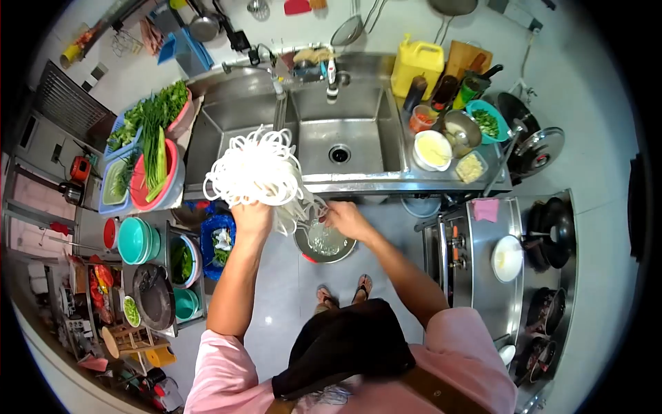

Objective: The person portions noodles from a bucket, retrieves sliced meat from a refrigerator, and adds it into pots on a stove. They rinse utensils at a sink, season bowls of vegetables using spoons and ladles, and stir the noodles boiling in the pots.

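Where the double steel sink point(338, 131) ends, its front edge runs straight across, just beyond the person's hands. Bare grey floor point(400, 276) gives room around the sandalled feet point(345, 293), bounded at right by a steel stove unit point(486, 283) and at left by crowded shelves; a red tub point(175, 165) of greens juts beside the sink's left end.

A black cloth point(345, 338) covers the lower middle of the view, hiding most of the torso, and dark curved corners cut off the room. Below the hands, a round vessel point(338, 258) holds something clear and glassy — what it rests on is hard to make out.

A large bundle of white strands point(255, 169) is held up at the sink's front edge, loops spilling over. The left hand point(253, 219) grips it from beneath, most of its fingers buried under the loops. The right hand point(347, 219) has bent fingers by the hanging strand ends and the vessel's rim — whether they pinch either cannot be told.
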### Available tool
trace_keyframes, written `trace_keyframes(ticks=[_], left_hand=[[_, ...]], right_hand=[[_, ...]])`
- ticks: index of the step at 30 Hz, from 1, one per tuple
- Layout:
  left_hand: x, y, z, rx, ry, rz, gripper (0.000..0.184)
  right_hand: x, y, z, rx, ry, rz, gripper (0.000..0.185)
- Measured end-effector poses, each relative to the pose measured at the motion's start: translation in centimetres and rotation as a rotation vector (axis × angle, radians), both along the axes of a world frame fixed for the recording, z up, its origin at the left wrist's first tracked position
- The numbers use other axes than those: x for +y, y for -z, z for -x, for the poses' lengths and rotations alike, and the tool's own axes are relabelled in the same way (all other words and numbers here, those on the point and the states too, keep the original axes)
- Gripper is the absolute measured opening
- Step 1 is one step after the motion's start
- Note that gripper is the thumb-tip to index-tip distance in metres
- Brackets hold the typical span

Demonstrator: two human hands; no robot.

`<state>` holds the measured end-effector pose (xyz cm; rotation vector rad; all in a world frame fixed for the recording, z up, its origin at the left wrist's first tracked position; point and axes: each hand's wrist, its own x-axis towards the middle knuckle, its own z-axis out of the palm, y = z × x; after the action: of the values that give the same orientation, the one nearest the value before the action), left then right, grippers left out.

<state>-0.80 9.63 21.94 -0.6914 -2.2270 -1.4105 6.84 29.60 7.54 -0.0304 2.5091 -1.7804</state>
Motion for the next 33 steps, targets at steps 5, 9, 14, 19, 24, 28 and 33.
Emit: trace_keyframes(ticks=[5, 9, 14, 19, 24, 28, 33], left_hand=[[5.5, -8.2, -3.1, -0.352, 0.404, -0.609, 0.027], [12.0, -11.4, -6.1, -0.428, 0.708, -0.625, 0.029], [24.6, -16.3, -13.7, -0.348, 0.988, -0.620, 0.027], [39.1, -23.2, -24.8, -0.337, 1.127, -0.542, 0.017], [54.1, -25.0, -37.9, -0.530, 1.364, -0.697, 0.008], [64.1, -23.7, -48.7, -0.575, 1.402, -0.677, 0.009], [72.1, -20.1, -61.2, -1.062, 1.665, -0.694, 0.010]], right_hand=[[6.1, -17.6, -6.3, 0.018, 0.070, 0.207, 0.027], [12.2, -26.8, -13.8, 0.177, 0.250, 0.163, 0.029], [20.0, -36.7, -24.7, 0.371, 0.555, 0.010, 0.031], [30.1, -42.9, -35.3, 0.371, 0.839, -0.129, 0.030], [40.1, -44.8, -46.8, 0.316, 1.120, -0.198, 0.024], [47.0, -43.3, -56.6, 0.273, 1.252, -0.236, 0.023], [53.2, -39.4, -67.7, 0.194, 1.406, -0.219, 0.030]])
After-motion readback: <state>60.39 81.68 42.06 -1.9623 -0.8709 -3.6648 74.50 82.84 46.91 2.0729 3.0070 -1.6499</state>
